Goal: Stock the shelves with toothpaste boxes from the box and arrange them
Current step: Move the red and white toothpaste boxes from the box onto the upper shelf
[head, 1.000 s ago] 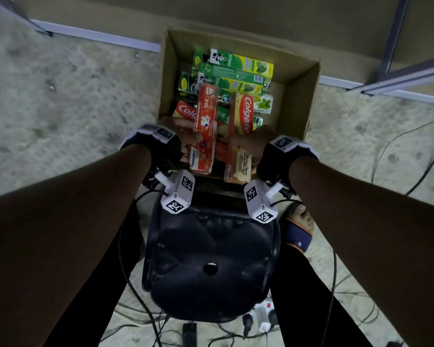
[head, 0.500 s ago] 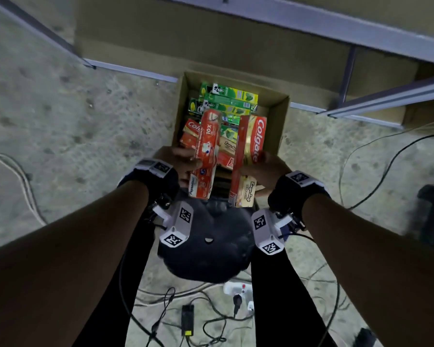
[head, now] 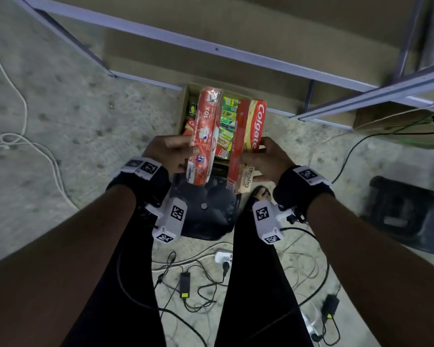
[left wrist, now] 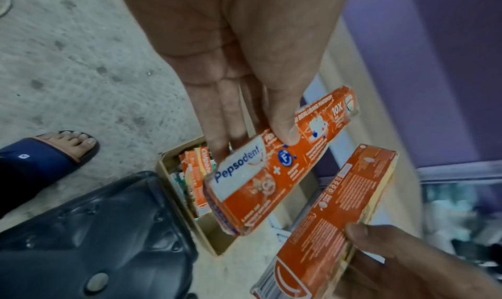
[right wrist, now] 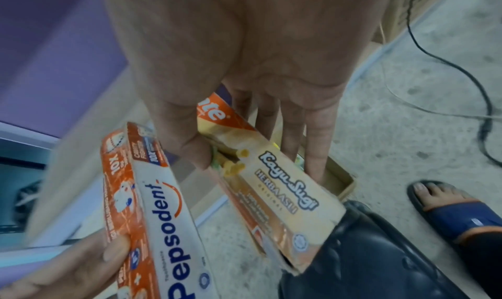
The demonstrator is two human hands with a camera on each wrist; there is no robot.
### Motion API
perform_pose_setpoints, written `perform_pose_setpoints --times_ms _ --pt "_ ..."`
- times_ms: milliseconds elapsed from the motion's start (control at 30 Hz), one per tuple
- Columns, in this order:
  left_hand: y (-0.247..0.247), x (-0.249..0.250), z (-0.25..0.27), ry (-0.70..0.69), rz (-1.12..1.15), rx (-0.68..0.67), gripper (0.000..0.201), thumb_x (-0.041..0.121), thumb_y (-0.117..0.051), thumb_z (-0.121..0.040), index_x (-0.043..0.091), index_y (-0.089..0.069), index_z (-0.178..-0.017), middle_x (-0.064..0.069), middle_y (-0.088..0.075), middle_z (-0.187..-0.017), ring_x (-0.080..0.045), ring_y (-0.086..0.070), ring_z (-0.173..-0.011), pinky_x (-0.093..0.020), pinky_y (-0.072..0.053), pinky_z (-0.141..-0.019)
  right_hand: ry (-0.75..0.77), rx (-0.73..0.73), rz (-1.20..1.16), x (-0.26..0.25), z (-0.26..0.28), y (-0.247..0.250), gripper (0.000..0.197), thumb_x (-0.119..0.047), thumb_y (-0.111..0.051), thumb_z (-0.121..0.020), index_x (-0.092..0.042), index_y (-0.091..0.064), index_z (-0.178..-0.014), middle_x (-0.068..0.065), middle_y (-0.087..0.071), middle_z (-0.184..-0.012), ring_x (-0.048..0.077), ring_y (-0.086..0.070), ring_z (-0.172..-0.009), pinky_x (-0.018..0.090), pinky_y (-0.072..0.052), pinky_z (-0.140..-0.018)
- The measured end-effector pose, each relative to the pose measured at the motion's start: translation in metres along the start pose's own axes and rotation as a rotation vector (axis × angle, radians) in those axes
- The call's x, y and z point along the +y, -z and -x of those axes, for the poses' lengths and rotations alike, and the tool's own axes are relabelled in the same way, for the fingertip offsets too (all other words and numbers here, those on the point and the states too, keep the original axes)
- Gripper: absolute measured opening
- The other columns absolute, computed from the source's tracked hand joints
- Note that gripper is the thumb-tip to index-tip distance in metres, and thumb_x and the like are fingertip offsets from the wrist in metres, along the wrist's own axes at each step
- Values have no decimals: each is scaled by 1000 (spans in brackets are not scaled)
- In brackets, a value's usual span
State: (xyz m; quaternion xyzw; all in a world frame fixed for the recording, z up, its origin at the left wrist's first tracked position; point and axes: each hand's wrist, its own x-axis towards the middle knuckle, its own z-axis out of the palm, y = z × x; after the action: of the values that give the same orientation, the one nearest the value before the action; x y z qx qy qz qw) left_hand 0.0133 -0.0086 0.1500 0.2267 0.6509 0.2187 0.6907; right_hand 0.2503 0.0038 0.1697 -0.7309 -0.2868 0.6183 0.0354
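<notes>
Both hands have lifted toothpaste packs higher above the carton.
Left hand (head: 171,156) grips the Pepsodent pack (head: 206,136); right hand (head: 268,161) pinches the Colgate box (head: 248,141); packs apart, cardboard box (head: 183,106) beyond, shelf rail (head: 211,50) ahead.

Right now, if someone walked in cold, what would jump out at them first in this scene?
Two red toothpaste packs held up side by side: a Pepsodent box in the left hand and a Colgate box in the right hand. Just beyond them on the floor sits the open cardboard box of more toothpaste, under the empty metal shelf.
</notes>
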Motion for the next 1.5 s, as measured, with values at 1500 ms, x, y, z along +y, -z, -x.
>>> perform_pose_setpoints --times_ms 1500 --pt "12 318 254 -920 -24 -48 38 8 -70 -86 15 -67 -124 1 -75 -104 -14 -72 -93 -22 -57 -70 873 211 -191 -186 324 125 51 -26 -76 -85 -33 -54 -130 -8 -66 -117 11 -64 -111 38 -59 -85"
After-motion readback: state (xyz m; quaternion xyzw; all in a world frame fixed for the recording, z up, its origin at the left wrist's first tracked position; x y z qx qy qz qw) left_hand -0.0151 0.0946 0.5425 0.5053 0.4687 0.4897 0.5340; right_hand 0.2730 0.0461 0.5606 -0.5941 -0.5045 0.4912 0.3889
